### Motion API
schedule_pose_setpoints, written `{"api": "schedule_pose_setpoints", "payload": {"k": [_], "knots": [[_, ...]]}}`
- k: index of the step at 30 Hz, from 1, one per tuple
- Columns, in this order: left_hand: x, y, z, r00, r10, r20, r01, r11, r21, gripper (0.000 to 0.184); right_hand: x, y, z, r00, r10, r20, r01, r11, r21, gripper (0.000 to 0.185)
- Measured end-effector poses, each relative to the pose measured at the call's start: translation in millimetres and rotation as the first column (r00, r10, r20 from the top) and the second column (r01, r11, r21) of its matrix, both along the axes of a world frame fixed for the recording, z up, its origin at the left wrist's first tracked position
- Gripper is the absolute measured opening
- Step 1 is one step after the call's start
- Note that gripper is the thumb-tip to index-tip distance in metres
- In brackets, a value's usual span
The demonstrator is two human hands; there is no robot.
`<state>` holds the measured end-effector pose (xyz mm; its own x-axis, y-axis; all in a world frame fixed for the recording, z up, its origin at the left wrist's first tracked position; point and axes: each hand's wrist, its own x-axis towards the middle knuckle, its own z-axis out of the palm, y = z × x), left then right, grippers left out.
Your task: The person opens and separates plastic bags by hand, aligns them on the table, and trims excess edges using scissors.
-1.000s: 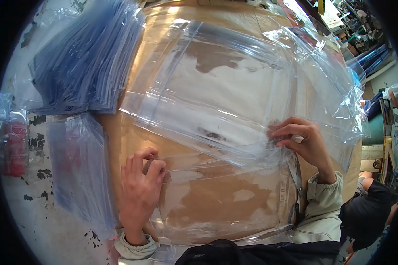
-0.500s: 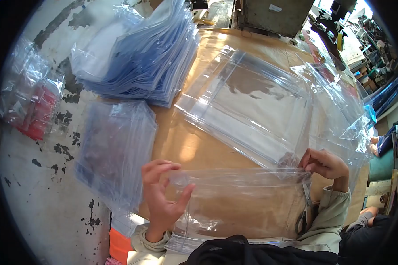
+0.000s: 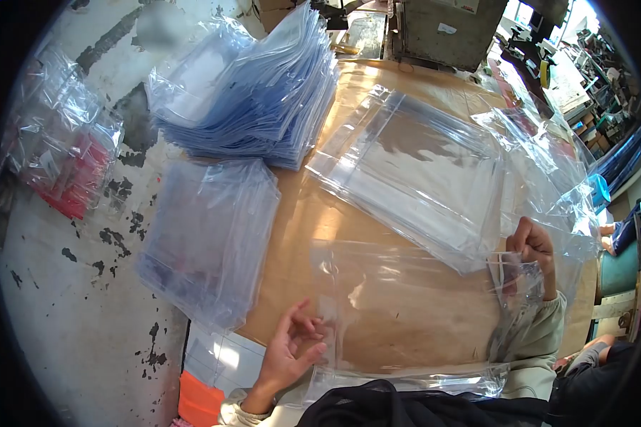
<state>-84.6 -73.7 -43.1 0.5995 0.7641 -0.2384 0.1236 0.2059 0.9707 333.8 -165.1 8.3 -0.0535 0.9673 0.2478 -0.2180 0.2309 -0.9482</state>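
Presently right hand (image 3: 534, 244) pinches clear sheet (image 3: 413, 313) at right end; left hand (image 3: 286, 359) loosely spread, contact unclear; lopsided hold might skew it.

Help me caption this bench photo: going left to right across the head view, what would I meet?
Red-and-clear plastic packets → low stack of clear plastic sleeves → left hand → clear plastic sheet between the hands → right hand → light-blue object.

Plastic-wrapped packets with red in them (image 3: 78, 174) lie on a pale, chipped surface (image 3: 64, 306) at left; an orange object (image 3: 201, 400) shows lower down; a box with a white label (image 3: 427, 35) stands at top; 1 blue container (image 3: 600, 191) sits at right, above a dark-clothed person (image 3: 605, 377).
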Motion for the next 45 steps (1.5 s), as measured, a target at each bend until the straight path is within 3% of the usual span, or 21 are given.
{"api": "schedule_pose_setpoints", "payload": {"k": [2, 4, 6, 8, 11, 12, 13, 14, 15, 16, 18, 21, 23, 25, 28, 31, 34, 37, 41, 43, 45], "knots": [[10, -8, 11, 0.991, 0.132, 0.002, -0.131, 0.983, 0.128, 0.081, -25, -1, 1, 0.942, -0.059, -0.331, 0.073, 0.997, 0.031, 0.021], [13, -9, 6, 0.987, 0.141, -0.081, -0.108, 0.942, 0.319, 0.083, -26, 9, -2, 0.879, 0.054, -0.474, 0.019, 0.989, 0.147, 0.017], [14, -9, 6, 0.993, 0.095, -0.076, -0.071, 0.959, 0.275, 0.079, -25, 13, -1, 0.844, 0.059, -0.532, 0.014, 0.991, 0.132, 0.014], [14, -8, 12, 0.999, 0.005, 0.034, -0.005, 1.000, -0.001, 0.069, -23, 15, -1, 0.810, 0.088, -0.579, -0.027, 0.993, 0.114, 0.012], [7, -5, 13, 0.997, 0.079, -0.024, -0.077, 0.994, 0.079, 0.041, -5, 21, -26, 0.951, -0.026, -0.307, 0.040, 0.998, 0.040, 0.021], [-4, -1, 9, 0.991, 0.130, 0.025, -0.133, 0.966, 0.222, 0.030, -1, 21, -32, 0.977, -0.079, -0.198, 0.082, 0.997, 0.005, 0.026], [-6, 7, 16, 0.981, 0.173, 0.083, -0.192, 0.915, 0.356, 0.019, -10, 26, -34, 0.989, -0.150, -0.011, 0.151, 0.988, 0.042, 0.031], [-10, 9, 39, 0.946, 0.320, 0.042, -0.317, 0.895, 0.315, 0.015, -13, 29, -37, 0.959, -0.223, 0.175, 0.210, 0.973, 0.090, 0.036], [-20, 20, 51, 0.948, 0.305, 0.095, -0.312, 0.823, 0.475, 0.016, -13, 28, -39, 0.745, -0.292, 0.600, 0.250, 0.956, 0.154, 0.041], [-30, 30, 56, 0.909, 0.378, 0.178, -0.403, 0.682, 0.610, 0.023, -13, 26, -41, 0.357, -0.330, 0.874, 0.244, 0.936, 0.254, 0.047], [-54, 51, 83, 0.858, 0.440, 0.264, -0.507, 0.645, 0.572, 0.048, -48, 29, -33, -0.016, -0.302, 0.953, 0.328, 0.899, 0.290, 0.049], [-96, 90, 123, 0.752, 0.637, 0.173, -0.561, 0.479, 0.675, 0.055, -48, 32, -39, 0.053, -0.325, 0.944, 0.327, 0.899, 0.291, 0.045], [-143, 133, 134, 0.735, 0.675, 0.060, -0.515, 0.498, 0.698, 0.055, -46, 32, -41, -0.003, -0.336, 0.942, 0.286, 0.902, 0.323, 0.043], [-194, 182, 142, 0.778, 0.613, -0.138, -0.341, 0.596, 0.727, 0.054, -47, 31, -47, -0.139, -0.353, 0.925, 0.207, 0.903, 0.375, 0.040], [-244, 252, 131, 0.652, 0.540, -0.532, 0.107, 0.629, 0.770, 0.061, -47, 32, -53, -0.302, -0.399, 0.865, 0.098, 0.890, 0.445, 0.032], [-250, 283, 100, 0.441, 0.513, -0.737, 0.652, 0.381, 0.656, 0.070, -44, 33, -45, -0.194, -0.336, 0.922, 0.182, 0.911, 0.370, 0.023], [-223, 276, 75, 0.418, 0.260, -0.870, 0.633, 0.604, 0.484, 0.078, -43, 34, -27, 0.036, -0.136, 0.990, 0.454, 0.885, 0.105, 0.015], [-158, 225, 58, 0.384, -0.080, -0.920, 0.676, 0.703, 0.220, 0.080, -30, 42, -29, 0.087, -0.286, 0.954, 0.505, 0.838, 0.205, 0.013], [-125, 176, 52, 0.313, 0.240, -0.919, 0.615, 0.686, 0.389, 0.088, -7, 45, -30, 0.647, -0.307, 0.698, 0.505, 0.858, -0.090, 0.018], [-101, 140, 82, 0.341, 0.401, -0.850, 0.595, 0.609, 0.525, 0.089, 2, 45, -40, 0.795, -0.320, 0.515, 0.492, 0.837, -0.239, 0.021], [-54, 85, 101, 0.378, 0.586, -0.717, 0.670, 0.361, 0.649, 0.082, 4, 46, -39, 0.763, -0.360, 0.537, 0.545, 0.804, -0.236, 0.021]]}}
